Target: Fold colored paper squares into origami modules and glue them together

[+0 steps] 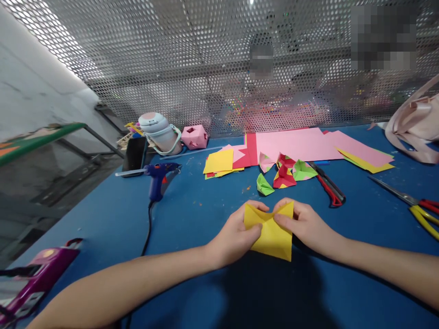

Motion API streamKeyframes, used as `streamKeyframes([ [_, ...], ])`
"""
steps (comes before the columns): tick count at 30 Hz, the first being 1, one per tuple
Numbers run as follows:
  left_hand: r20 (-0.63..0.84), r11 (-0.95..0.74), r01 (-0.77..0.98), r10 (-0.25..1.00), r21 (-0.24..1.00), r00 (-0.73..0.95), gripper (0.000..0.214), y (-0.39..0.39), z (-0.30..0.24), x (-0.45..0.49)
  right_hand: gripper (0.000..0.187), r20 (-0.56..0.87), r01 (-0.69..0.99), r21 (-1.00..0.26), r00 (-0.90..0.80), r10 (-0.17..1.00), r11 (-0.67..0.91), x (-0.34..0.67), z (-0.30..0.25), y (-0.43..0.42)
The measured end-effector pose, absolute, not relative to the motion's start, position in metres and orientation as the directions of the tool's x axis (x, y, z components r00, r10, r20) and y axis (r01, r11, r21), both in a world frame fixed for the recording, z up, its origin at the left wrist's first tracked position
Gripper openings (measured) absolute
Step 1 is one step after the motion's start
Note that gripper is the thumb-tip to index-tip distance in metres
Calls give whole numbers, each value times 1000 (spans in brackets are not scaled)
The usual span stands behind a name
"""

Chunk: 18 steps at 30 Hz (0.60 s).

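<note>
Between my two hands is a square of yellow paper, its far edge bent in at the middle. My left hand pinches its left side, thumb on the near face and fingers behind. On the other side my right hand grips the upper right part, the thumb pressing near the bend. Just beyond lie several small folded paper pieces: a green one, a red one, a pink one and a light green one.
Behind are a yellow paper stack and pink sheets. A red cutter and scissors lie right. At left are a blue glue gun, phone, cup, pink paper ball and purple power strip.
</note>
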<state>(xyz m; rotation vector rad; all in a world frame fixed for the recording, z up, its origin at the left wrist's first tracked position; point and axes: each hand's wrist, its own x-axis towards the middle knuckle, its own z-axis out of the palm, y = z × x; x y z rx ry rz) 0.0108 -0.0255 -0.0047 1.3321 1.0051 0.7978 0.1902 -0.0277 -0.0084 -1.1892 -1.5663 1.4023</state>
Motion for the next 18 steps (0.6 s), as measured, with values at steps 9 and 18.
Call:
streamKeyframes([
  [9,-153,135,74,913,988,378,28,-25,-6,10,11,-85,129,-991,-310,947,-46,190,-6,-30],
  [18,-93,3,206,897,979,431,23,-25,-8,5,16,-12,172,-985,-247,969,32,188,1,-29],
])
